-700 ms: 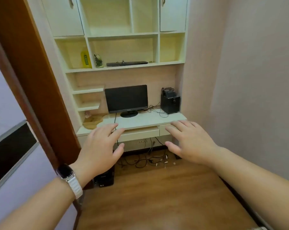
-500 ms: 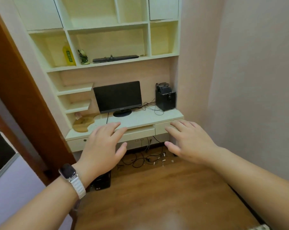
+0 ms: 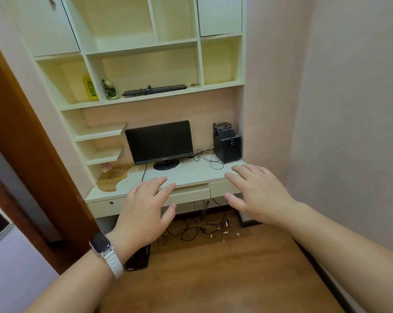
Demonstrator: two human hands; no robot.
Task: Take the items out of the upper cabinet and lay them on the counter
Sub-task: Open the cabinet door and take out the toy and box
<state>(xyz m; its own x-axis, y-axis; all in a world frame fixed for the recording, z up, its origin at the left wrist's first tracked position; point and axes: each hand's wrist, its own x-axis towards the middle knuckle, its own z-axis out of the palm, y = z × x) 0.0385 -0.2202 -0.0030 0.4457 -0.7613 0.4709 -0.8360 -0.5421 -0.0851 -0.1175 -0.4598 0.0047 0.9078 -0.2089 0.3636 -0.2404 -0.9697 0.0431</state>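
Note:
A cream wall unit stands ahead of me. Its open shelf (image 3: 146,100) holds a yellow bottle (image 3: 90,88) at the left, a small green figurine (image 3: 109,89) beside it, a long black bar (image 3: 155,89) in the middle and a tiny brass-coloured object (image 3: 193,84) to the right. The white counter (image 3: 191,172) lies below. My left hand (image 3: 146,206), with a watch on the wrist, and my right hand (image 3: 256,193) hover palm-down in front of the counter's edge, fingers spread, holding nothing.
On the counter stand a black monitor (image 3: 160,142), a black speaker (image 3: 227,144) at the right with loose cables, and a wooden board (image 3: 113,177) at the left. Two closed cabinet doors (image 3: 220,14) sit higher up. Cables tangle on the wooden floor (image 3: 197,228). A brown door frame (image 3: 21,132) is at left.
The view has closed in on the wall unit and swung back up a little, so the closed doors show more. Both hands stay spread and empty out in front.

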